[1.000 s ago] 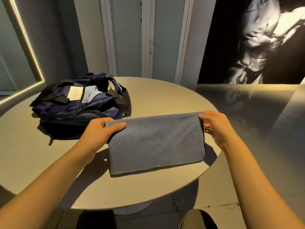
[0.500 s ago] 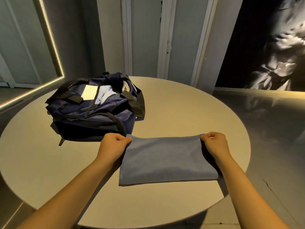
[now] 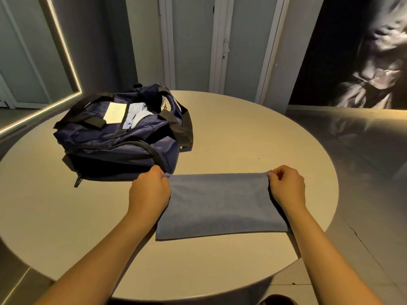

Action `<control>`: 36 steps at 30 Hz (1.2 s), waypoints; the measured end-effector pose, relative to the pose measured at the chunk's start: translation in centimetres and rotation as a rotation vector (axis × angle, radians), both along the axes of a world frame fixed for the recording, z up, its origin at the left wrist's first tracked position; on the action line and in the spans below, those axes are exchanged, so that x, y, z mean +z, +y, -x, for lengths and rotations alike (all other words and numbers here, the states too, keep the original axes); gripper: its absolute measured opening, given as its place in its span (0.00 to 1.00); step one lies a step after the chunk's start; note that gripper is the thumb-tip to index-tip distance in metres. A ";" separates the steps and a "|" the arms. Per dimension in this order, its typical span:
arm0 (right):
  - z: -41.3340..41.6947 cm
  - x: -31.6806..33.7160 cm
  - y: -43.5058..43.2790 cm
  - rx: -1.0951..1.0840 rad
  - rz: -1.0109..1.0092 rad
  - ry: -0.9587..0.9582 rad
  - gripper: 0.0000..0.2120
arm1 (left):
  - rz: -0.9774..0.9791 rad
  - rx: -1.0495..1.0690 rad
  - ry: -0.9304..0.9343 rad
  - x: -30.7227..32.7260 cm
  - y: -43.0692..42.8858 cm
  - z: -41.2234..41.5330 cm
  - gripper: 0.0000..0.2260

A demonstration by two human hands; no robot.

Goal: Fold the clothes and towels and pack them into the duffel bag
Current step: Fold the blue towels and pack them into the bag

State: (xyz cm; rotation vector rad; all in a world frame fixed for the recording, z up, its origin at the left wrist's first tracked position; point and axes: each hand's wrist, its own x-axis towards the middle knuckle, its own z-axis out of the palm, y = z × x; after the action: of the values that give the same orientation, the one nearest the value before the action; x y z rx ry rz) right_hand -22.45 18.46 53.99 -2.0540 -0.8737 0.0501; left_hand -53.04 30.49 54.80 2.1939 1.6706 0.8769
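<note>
— While the blue towel (image 3: pixel 220 203) lies folded on the round table (image 3: pixel 253 133), who's holding it?
— Left hand (image 3: pixel 149 190) and right hand (image 3: pixel 287 186) pinch its far corners, just beside the open duffel bag (image 3: pixel 123 137).

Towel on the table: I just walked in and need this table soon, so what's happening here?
A person is folding a blue towel flat on the round table, the left hand and right hand each pinching a far corner. The navy duffel bag sits open beside it with light clothes already inside; the towel is not yet packed.
</note>
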 end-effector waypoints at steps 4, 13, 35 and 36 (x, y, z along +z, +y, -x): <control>0.3 -0.2 0.3 -0.014 0.048 -0.064 0.06 | -0.081 0.028 0.252 0.1 -0.6 0.5 0.10; 3.9 2.2 -2.7 0.160 0.117 -0.336 0.17 | -0.046 -0.596 0.257 1.6 -3.3 0.4 0.34; 17.0 -1.8 -10.8 0.684 0.115 -0.464 0.20 | -0.008 -0.452 0.157 -1.1 -8.7 6.9 0.27; 16.8 -2.2 -11.2 0.669 0.141 -0.474 0.23 | -0.016 -0.478 0.159 -1.0 -8.3 8.2 0.25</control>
State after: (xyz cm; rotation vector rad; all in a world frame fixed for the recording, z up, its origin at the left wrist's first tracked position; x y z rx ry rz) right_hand -39.27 7.27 51.79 -1.8348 -1.8716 -0.0140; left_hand -61.23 22.21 53.81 2.5680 1.1094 0.5998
